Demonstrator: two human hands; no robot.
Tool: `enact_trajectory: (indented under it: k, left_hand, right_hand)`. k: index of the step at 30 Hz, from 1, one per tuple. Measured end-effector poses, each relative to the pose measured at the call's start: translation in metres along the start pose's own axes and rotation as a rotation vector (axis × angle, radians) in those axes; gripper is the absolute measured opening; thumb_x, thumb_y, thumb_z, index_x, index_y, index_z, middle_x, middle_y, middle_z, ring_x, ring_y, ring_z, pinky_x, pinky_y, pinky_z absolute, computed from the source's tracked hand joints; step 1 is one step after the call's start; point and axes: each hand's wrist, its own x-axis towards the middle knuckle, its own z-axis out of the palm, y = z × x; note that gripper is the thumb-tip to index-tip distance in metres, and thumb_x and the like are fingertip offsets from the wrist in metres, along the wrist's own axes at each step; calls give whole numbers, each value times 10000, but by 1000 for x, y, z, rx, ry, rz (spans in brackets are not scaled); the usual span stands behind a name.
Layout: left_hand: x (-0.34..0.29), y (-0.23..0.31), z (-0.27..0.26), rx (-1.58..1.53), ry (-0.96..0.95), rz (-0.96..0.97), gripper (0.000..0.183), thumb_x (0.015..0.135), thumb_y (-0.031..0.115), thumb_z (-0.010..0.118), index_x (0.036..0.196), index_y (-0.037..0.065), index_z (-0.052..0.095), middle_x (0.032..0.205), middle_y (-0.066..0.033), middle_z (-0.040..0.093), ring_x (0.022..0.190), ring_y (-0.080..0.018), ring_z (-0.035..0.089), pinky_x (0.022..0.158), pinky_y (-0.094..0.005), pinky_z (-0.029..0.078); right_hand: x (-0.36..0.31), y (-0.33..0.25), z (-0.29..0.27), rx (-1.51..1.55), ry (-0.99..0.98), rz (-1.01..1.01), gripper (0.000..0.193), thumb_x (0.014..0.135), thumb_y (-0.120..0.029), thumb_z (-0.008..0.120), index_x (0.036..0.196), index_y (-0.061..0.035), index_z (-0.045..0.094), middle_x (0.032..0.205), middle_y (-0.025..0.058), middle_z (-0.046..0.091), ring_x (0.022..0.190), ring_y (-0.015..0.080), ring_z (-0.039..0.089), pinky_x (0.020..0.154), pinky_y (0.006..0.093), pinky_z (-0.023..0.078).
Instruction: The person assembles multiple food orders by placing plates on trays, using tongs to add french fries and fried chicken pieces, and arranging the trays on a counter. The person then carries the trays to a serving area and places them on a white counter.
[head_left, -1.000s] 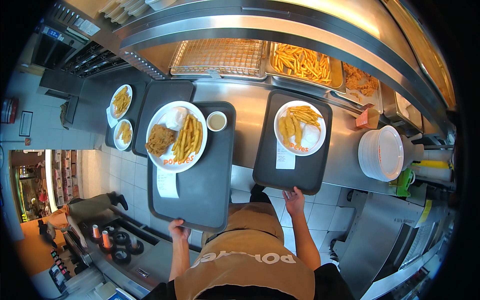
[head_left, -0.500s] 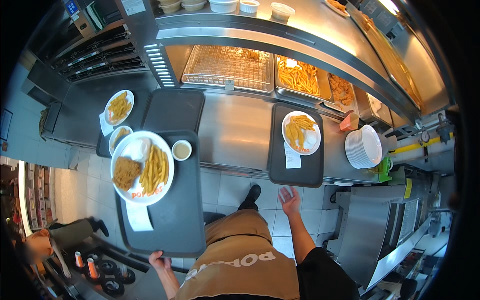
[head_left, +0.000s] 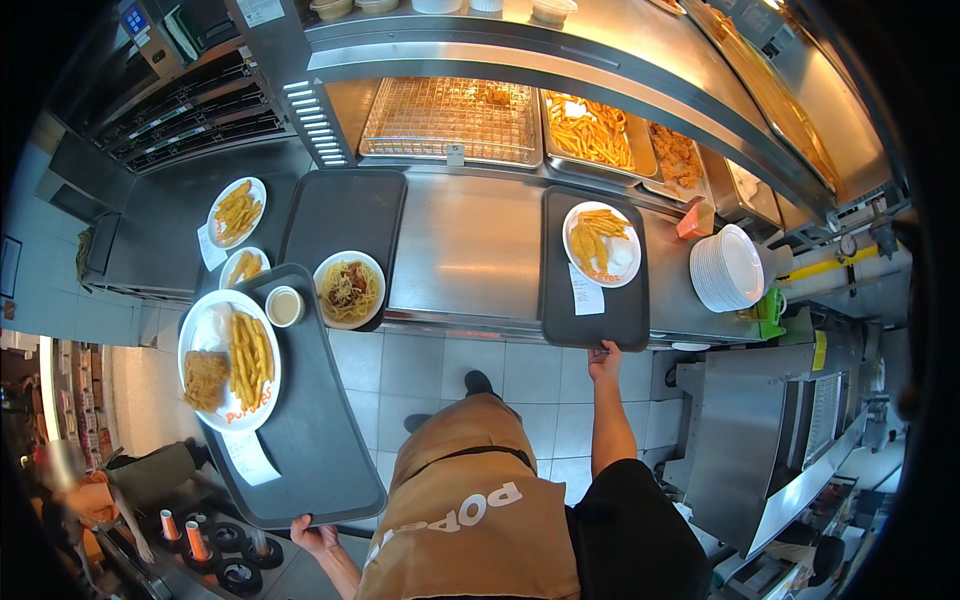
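My left hand (head_left: 318,538) grips the near edge of a dark tray (head_left: 310,440), held off the counter. On it are a white plate (head_left: 192,390) with fried chicken (head_left: 206,381), fries (head_left: 250,360) and a white wrapped-looking mound, plus a sauce cup (head_left: 285,306) and a paper slip (head_left: 250,458). My right hand (head_left: 604,362) is closed on the front edge of a second dark tray (head_left: 610,328) resting on the counter. That tray carries a plate (head_left: 569,246) of fries and fried strips beside a white mound, with a receipt (head_left: 586,294).
A bowl of spaghetti (head_left: 350,290) stands on another tray (head_left: 345,215) on the steel counter (head_left: 460,270). Two dishes of fries sit at left. Stacked white plates (head_left: 725,270) stand at right, below warming pans of fries (head_left: 590,135). Another person (head_left: 150,480) is at lower left.
The held tray has shifted left and tilted, uncovering the spaghetti bowl. My right hand has reached forward from open air and taken hold of the right tray's front edge.
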Motion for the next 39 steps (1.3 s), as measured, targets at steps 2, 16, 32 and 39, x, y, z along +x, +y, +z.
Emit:
enact_trajectory:
  k: [2, 16, 32, 39]
  left_hand:
    - [-8, -12, 11, -51, 8, 8, 506, 659, -9, 532, 1156, -89, 583, 1129, -173, 651, 1099, -333, 609, 1038, -451, 459]
    - [-39, -87, 60, -165, 22, 100, 508, 675, -16, 538, 1175, -85, 592, 1164, -182, 652, 1134, -349, 603, 1068, -485, 443]
    - [-7, 56, -32, -180, 235, 272, 593, 663, 4, 532, 1250, -80, 550, 1224, -201, 624, 1167, -394, 585, 1049, -520, 454]
    - [38, 214, -112, -147, 222, 310, 534, 710, -88, 555, 1243, -97, 539, 1214, -206, 623, 1107, -349, 619, 967, -448, 503]
  right_hand:
    - [15, -4, -13, -8, -13, 47, 125, 747, 17, 611, 860, -35, 629, 860, 76, 673, 862, 228, 656, 913, 365, 517]
    - [-70, -9, -32, -108, -379, 142, 219, 725, 1, 598, 927, -15, 680, 1015, 57, 696, 1005, 226, 641, 973, 356, 462]
    - [-252, 139, 146, -340, -728, 442, 535, 712, -14, 575, 1246, 14, 595, 1259, 106, 627, 1221, 285, 554, 1113, 452, 381]
    - [-380, 272, 205, -462, -721, 433, 645, 716, -32, 556, 1344, 94, 477, 1351, 174, 550, 1257, 315, 514, 1137, 451, 353]
